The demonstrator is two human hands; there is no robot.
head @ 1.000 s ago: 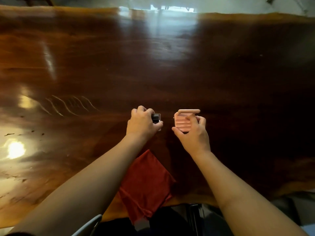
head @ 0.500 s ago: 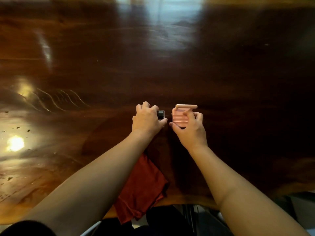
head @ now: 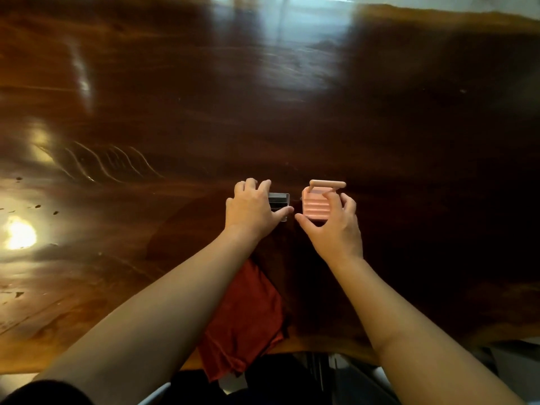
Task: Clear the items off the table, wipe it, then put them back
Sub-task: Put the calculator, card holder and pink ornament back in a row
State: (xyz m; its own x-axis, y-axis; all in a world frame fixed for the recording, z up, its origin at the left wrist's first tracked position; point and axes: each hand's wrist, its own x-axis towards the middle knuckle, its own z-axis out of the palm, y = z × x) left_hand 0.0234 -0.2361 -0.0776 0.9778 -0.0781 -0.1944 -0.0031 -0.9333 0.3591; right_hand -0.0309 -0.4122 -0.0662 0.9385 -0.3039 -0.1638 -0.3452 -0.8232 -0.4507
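Observation:
On the glossy dark wooden table (head: 292,112) my left hand (head: 251,210) covers and grips a small black and clear box (head: 279,200), most of it hidden under my fingers. Right beside it, my right hand (head: 333,229) holds a pink ribbed stand (head: 315,204) with a rounded bar along its far edge; thumb and fingers wrap its sides. Both objects sit low at the table surface, close together, a narrow gap between them. A red cloth (head: 245,317) lies folded at the near edge, partly under my left forearm.
The table's near edge (head: 321,350) runs below the cloth, with dark seating and a grey chair part underneath. Bright light reflections shine on the left of the tabletop and at its far middle.
Both hands, with the box and the pink stand, stay close together near the table's middle; the view shifted slightly. My right fingers have spread a little around the stand.

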